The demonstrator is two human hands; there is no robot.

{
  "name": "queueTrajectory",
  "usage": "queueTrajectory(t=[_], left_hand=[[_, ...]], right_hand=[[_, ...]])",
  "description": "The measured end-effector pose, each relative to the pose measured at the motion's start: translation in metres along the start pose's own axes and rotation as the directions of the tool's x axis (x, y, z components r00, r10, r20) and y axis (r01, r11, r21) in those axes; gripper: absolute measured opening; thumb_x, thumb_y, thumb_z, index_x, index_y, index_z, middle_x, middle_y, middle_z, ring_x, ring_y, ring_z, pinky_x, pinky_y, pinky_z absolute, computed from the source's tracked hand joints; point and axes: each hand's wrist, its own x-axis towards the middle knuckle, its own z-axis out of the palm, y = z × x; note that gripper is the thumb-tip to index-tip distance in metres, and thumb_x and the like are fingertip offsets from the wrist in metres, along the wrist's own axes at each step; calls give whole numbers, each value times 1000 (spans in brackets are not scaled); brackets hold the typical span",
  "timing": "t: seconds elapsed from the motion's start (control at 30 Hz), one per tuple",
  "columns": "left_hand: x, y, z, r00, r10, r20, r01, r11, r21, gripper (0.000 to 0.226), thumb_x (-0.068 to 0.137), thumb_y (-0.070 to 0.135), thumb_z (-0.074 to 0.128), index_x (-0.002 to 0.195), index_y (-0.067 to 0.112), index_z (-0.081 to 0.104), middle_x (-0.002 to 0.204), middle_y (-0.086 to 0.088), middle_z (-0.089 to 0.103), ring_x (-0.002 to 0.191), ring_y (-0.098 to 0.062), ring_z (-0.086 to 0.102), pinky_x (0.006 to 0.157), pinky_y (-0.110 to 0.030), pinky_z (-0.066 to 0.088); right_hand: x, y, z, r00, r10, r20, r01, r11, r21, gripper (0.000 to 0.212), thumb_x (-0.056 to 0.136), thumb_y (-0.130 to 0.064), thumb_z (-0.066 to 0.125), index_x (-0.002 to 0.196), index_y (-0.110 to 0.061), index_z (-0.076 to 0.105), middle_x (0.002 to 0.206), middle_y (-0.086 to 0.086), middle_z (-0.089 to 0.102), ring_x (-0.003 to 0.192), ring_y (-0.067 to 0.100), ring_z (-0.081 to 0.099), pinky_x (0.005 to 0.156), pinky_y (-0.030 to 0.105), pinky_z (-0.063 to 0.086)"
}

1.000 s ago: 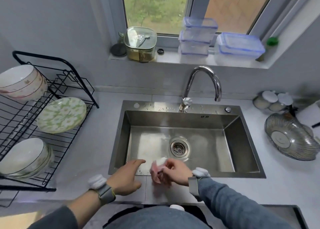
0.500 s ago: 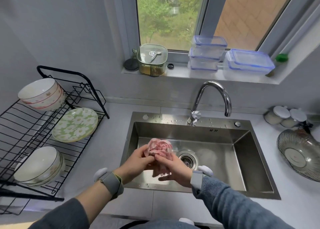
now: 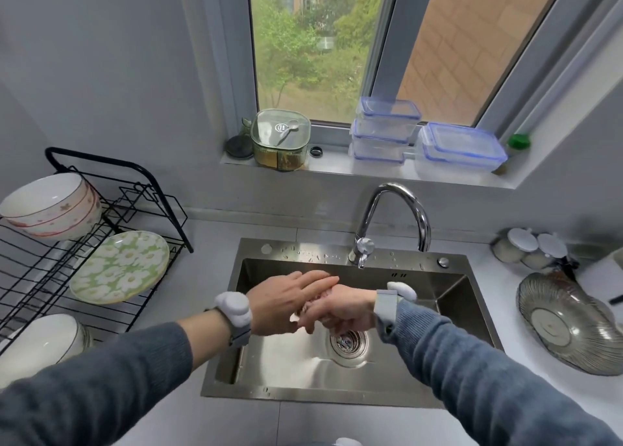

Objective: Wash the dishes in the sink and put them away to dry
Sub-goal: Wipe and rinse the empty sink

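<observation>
Both hands have risen over the sink (image 3: 451, 297); the left hand (image 3: 286, 300) lies flat, fingers straight, across the right hand (image 3: 340, 310), which grips a mostly hidden pink cloth (image 3: 318, 298). Left of frame, the rack (image 3: 30, 270) holds bowls (image 3: 54, 206) and a floral plate (image 3: 121, 267).

A pale grey surface (image 3: 209, 314) runs round a steel sink (image 3: 435, 395) set into it. On its left stands a black wire rack (image 3: 40, 277); at the far right sit two white-lidded jars (image 3: 526, 248), and just nearer — a ribbed glass dish (image 3: 569, 327). The windowsill (image 3: 333, 165) beyond carries a green-tinted lidded container (image 3: 279, 140), stacked clear boxes (image 3: 384, 132) and one larger box (image 3: 460, 148).
</observation>
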Motion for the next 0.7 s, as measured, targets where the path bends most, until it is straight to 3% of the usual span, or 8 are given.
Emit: queueTrajectory(t=[0.1, 0.2, 0.3, 0.43, 0.5, 0.57, 0.7], left_hand=[[26, -9, -12, 1000, 12, -25, -10, 999, 52, 52, 84, 44, 68, 127, 24, 48, 114, 3, 61, 94, -23, 65, 65, -36, 49], [47, -13, -28, 1000, -17, 26, 14, 995, 95, 24, 84, 40, 63, 100, 24, 55, 94, 1, 68, 81, -27, 66, 59, -33, 39], [59, -19, -28, 993, -109, 52, 106, 992, 71, 20, 79, 40, 60, 89, 23, 59, 85, 2, 69, 77, -27, 66, 61, -30, 41], [67, -21, -22, 944, -281, 173, 293, 955, -48, 19, 75, 36, 57, 77, 18, 60, 69, 4, 66, 65, -24, 64, 58, -29, 46], [71, -20, -20, 873, -342, 348, 424, 884, -197, 18, 64, 27, 59, 72, 10, 62, 60, -3, 69, 52, -23, 63, 51, -34, 52], [73, -20, -14, 816, -334, 471, 517, 788, -336, 17, 59, 21, 62, 68, 6, 60, 56, -4, 68, 48, -21, 52, 47, -39, 47], [73, -19, -7, 760, -279, 588, 605, 634, -482, 19, 68, 26, 58, 70, 10, 68, 72, -6, 77, 66, -17, 51, 66, -33, 40]], right_hand=[[10, -12, -5, 972, 88, -216, -121, 982, -146, 27, 68, -21, 85, 60, -18, 60, 62, 4, 45, 46, 14, 38, 44, 23, 29], [16, -18, -10, 927, 23, -375, -152, 935, -319, 18, 80, -16, 77, 71, -12, 62, 65, 7, 55, 50, 22, 52, 43, 24, 39], [23, -18, -11, 877, -124, -464, -179, 811, -556, 10, 89, -17, 59, 83, -14, 65, 78, 4, 63, 75, 27, 65, 59, 28, 46], [26, -7, -16, 825, -251, -507, -203, 705, -679, 21, 80, -32, 50, 90, -23, 66, 90, 2, 70, 79, 29, 65, 67, 30, 45], [25, -4, -20, 811, -311, -495, -203, 645, -737, 23, 79, -30, 52, 96, -25, 67, 95, 3, 72, 85, 32, 69, 69, 31, 46], [26, -1, -23, 812, -370, -452, -195, 558, -807, 23, 83, -27, 56, 104, -24, 66, 102, 5, 73, 93, 34, 70, 71, 33, 47], [26, 6, -28, 817, -443, -369, -181, 411, -894, 23, 89, -24, 57, 111, -19, 59, 108, 8, 71, 98, 36, 68, 74, 38, 47]])
